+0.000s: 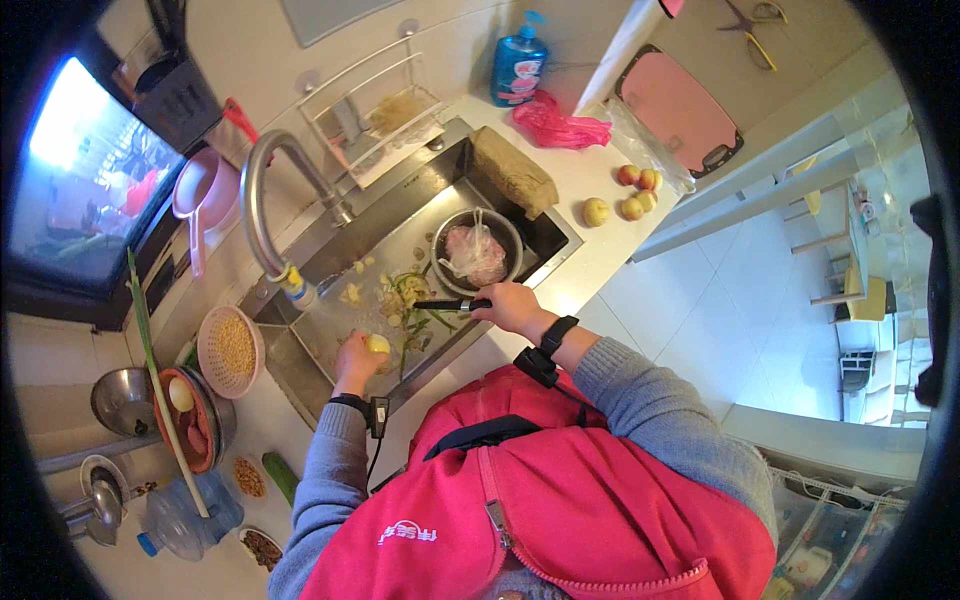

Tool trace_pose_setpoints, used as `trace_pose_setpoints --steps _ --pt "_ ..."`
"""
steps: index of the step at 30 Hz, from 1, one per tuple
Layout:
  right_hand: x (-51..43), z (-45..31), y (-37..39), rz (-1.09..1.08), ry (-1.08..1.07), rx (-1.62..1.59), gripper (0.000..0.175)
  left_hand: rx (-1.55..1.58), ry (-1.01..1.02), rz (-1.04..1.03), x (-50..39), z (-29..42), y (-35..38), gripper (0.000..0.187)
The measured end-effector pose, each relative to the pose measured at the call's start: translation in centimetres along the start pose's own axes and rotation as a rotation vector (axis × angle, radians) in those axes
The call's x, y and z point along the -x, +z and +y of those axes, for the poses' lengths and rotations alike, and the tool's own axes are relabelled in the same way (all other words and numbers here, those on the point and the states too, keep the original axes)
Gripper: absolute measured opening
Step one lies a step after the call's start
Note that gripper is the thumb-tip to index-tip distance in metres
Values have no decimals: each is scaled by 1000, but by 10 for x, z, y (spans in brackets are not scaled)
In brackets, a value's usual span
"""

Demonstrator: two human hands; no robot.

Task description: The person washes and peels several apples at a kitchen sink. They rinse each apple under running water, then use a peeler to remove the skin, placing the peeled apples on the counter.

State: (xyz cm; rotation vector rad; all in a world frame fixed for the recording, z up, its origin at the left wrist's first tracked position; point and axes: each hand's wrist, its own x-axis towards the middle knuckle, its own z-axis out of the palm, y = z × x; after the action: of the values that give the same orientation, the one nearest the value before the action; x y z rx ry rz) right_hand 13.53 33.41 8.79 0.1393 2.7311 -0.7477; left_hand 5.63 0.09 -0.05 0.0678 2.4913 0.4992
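Note:
My left hand (358,363) is over the left part of the steel sink (300,262), fingers closed around a pale yellow peeled potato or similar piece (377,344). My right hand (514,309) grips the end of a slim black kitchen tool with a silver band (446,305); whether it is a peeler or a knife I cannot tell. Its black length points left over vegetable peelings and green scraps (411,289) in the sink. Beyond my right hand, a round metal bowl (517,259) holds pinkish raw meat in a clear plastic bag (476,251).
A curved faucet (259,202) arches over the sink's left side. A brown bag (514,172) lies across the far corner. Several small fruits (595,212) sit at right. Left are a colander of yellow beans (232,349), an orange bowl (187,431), and a water jug (191,517).

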Motion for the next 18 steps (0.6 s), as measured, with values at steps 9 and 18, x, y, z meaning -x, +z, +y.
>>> trace_pose_setpoints --steps 9,18 --pt "20 125 -46 124 27 -368 33 222 392 208 0 189 11 56" --pt "134 321 -103 466 302 -777 33 199 801 247 -64 486 58 56"
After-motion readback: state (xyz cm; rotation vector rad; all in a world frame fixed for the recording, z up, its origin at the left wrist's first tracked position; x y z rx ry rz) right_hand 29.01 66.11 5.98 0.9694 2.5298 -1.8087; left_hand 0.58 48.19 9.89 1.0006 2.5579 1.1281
